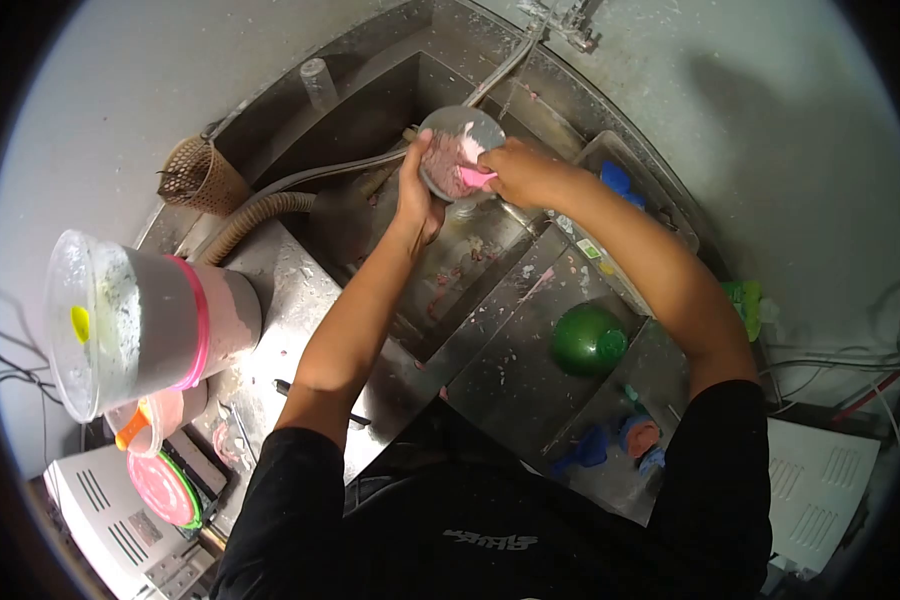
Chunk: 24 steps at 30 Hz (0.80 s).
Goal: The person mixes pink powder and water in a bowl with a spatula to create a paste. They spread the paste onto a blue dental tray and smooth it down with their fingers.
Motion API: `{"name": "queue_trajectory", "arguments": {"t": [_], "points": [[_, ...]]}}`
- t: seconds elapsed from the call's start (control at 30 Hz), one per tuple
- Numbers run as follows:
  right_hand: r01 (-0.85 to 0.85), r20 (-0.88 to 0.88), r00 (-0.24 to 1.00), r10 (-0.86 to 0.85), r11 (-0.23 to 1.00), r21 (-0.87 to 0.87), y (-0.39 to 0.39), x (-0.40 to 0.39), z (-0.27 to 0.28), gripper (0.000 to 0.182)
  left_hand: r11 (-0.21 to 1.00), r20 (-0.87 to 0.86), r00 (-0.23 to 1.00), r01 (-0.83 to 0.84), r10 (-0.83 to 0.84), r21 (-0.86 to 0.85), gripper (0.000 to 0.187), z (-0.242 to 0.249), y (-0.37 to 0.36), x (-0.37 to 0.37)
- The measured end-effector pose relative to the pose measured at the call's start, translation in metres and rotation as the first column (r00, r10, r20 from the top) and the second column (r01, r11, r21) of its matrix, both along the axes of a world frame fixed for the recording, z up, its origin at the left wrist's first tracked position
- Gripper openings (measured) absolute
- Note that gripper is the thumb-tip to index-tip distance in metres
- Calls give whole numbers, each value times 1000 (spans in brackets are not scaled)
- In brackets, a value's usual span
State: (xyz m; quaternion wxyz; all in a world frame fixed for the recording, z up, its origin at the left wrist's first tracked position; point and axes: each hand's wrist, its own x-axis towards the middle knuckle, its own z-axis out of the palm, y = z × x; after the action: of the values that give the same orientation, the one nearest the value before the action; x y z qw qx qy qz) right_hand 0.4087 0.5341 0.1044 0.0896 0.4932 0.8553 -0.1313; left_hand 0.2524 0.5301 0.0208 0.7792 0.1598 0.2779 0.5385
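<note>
Over the metal sink (360, 110), my left hand (422, 195) is wrapped round the side of a round grey bowl (442, 160) with its thumb at the rim. Pinkish-brown material and a white patch show inside the bowl. My right hand (515, 172) is closed on a pink tool (477, 178) that reaches into the bowl; its exact kind is too small to tell. Hoses run behind the bowl and below it lie pink scraps in the sink.
A green bowl (582, 340) lies upside down on the metal counter at right. Left stand a large clear bucket (140, 320) and a perforated basket (202, 178). A ribbed hose (255, 222) enters the sink. Blue and orange pieces (640, 436) lie near my right sleeve.
</note>
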Motion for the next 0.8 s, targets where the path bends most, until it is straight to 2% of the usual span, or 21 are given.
{"name": "queue_trajectory", "arguments": {"t": [0.1,0.13,0.23,0.27,0.37,0.4,0.5,0.6,0.7,0.73,0.8], "points": [[-50,186,982,29,993,109,11,-3,17,41,999,-11,999,44,-44,5,60,5,26,13],[-128,209,974,82,969,214,18,1,14,29,998,-2,998,63,-63,-9,62,5,33,16],[-234,269,953,140,902,362,40,14,18,29,995,33,995,98,-98,3,62,5,55,26],[-211,259,960,108,886,413,47,18,18,26,994,45,993,111,-111,10,61,4,61,31],[-96,321,947,-29,926,366,60,30,35,23,993,54,994,96,-100,64,57,9,76,46],[12,360,926,-115,961,278,62,30,42,22,995,43,996,75,-78,70,57,14,78,49],[176,266,935,-233,959,224,56,34,40,23,995,75,996,37,-45,95,56,13,88,63],[181,131,966,-224,944,277,56,32,33,23,992,103,991,70,-80,102,56,12,90,76],[106,132,975,-178,898,426,66,40,39,21,996,88,996,18,-25,83,56,17,83,83],[87,233,954,-189,917,389,71,44,42,22,997,67,998,-2,-3,72,57,17,84,82],[51,322,936,-143,960,277,66,45,42,22,996,27,998,52,-54,70,55,18,86,74]]}}
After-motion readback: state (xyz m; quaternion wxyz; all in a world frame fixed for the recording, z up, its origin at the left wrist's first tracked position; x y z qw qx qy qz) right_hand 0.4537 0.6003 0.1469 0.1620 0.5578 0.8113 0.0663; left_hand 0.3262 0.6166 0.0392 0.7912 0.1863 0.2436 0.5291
